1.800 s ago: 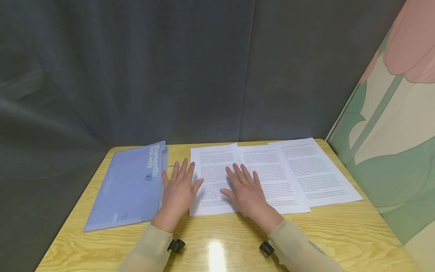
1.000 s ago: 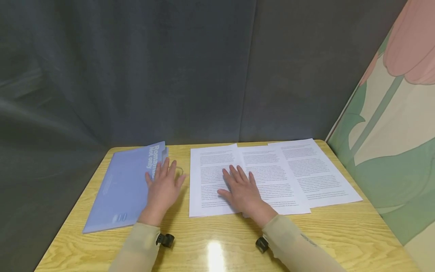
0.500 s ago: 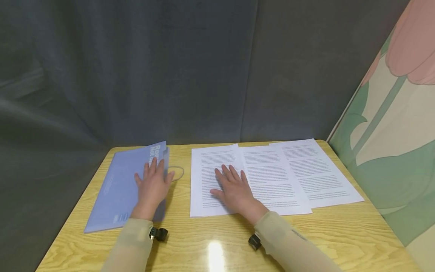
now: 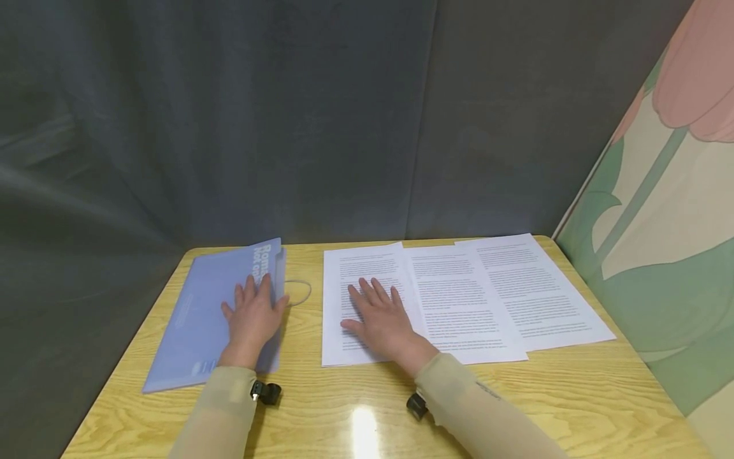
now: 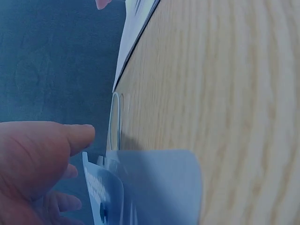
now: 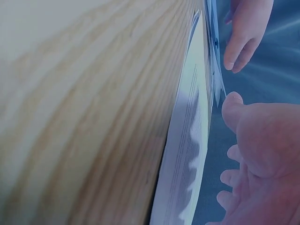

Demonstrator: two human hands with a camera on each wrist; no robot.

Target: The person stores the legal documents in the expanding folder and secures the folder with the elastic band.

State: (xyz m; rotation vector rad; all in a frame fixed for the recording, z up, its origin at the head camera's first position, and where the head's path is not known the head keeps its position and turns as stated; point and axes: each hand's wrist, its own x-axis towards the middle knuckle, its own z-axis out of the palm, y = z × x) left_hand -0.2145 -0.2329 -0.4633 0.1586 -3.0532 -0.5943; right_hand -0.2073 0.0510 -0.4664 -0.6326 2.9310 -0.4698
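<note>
Hovering over the blue folder [image 4: 201, 325]: left hand [image 4: 252, 320], fingers loosely spread. Right hand [image 4: 383, 325] likewise above three overlapping printed sheets [image 4: 455, 299], right of the folder. Neither grips. Looks pre-grasp; next move probably calls for curling fingers under the raised flap [image 5: 108, 183]. Cord loop [image 4: 310, 293] could snag.

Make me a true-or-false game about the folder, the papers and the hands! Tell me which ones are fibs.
1. The right hand is over the papers. True.
2. The papers are blank. False: they have printed lines.
3. The left hand is over the folder. True.
4. The folder is right of the papers. False: in the head view, it's on their left.
5. Both hands are fists. False: neither is.
</note>
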